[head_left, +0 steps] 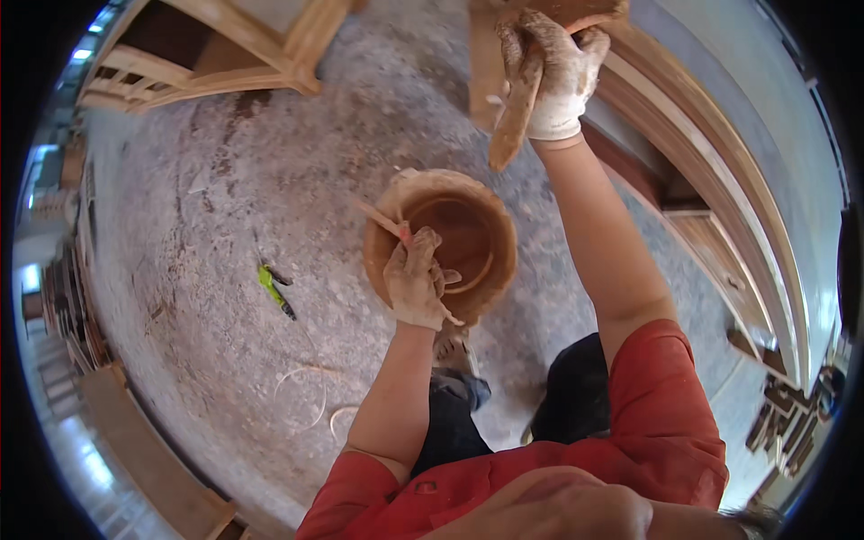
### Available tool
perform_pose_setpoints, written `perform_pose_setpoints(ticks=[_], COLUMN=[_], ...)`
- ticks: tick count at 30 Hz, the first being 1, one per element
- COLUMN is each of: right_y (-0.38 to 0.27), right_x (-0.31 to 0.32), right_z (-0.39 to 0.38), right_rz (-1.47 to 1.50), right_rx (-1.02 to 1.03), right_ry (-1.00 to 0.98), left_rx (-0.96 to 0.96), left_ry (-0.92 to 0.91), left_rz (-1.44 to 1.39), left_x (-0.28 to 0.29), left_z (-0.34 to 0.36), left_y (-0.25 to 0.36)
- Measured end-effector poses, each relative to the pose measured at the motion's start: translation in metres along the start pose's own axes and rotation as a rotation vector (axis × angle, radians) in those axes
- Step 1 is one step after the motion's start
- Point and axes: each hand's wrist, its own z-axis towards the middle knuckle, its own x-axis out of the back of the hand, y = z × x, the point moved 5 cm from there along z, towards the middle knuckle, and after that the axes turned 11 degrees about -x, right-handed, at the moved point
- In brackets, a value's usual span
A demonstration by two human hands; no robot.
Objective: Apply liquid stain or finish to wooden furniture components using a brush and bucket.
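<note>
My left hand (pixel 416 279), in a stained glove, is over the near left rim of a round brown bucket (pixel 501 270). Its fingers are closed around a thin pale stick (pixel 373 214) with a pinkish mark, which points out over the bucket's left rim. Brownish contents (pixel 459 229) show inside the bucket. My right hand (pixel 556 72), in a dirty white glove, is raised near the top edge beside a wooden furniture frame. It grips a brown wooden handle (pixel 515 126) pointing back toward me. A broader brown part lies beyond the fingers, partly cut off by the picture's edge.
A green and black hand tool (pixel 274 290) lies on the stained concrete floor (pixel 198 216) at left. Thin pale strips (pixel 306 387) curl nearby. A wooden frame (pixel 234 72) stands at far left, and a large curved-looking wooden piece (pixel 720 153) runs along the right.
</note>
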Motion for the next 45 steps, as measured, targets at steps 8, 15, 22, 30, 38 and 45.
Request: perform_pose_setpoints(ticks=[8,15,22,30,38,45], right_y=[-0.014,-0.015,0.014,-0.006,-0.021,-0.031], right_x=[-0.063,0.050,-0.024,0.108,0.416,0.343], right_z=[0.031,-0.040,0.000,-0.043,-0.100,-0.095], right_rz=[-0.638,-0.511,-0.586,-0.616,-0.545,-0.171], right_rx=[0.380,0.401,0.369,0.157,-0.334,-0.216], right_ry=[-0.118,0.420,-0.113,0.050,0.681,0.810], left_rx=[0.056,0.056,0.114,0.222,0.292,0.260], left_ry=[-0.060,-0.108,-0.215,-0.220,-0.247,-0.134], left_rz=[-0.142,-0.007,0.010,0.119,-0.047,-0.026], left_x=[-0.051,-0.057,-0.070,-0.080,-0.092,-0.077], left_z=[0.039,0.077,0.093,0.079,0.117,0.093], left_y=[-0.008,-0.010,-0.028,-0.013,-0.038,-0.019])
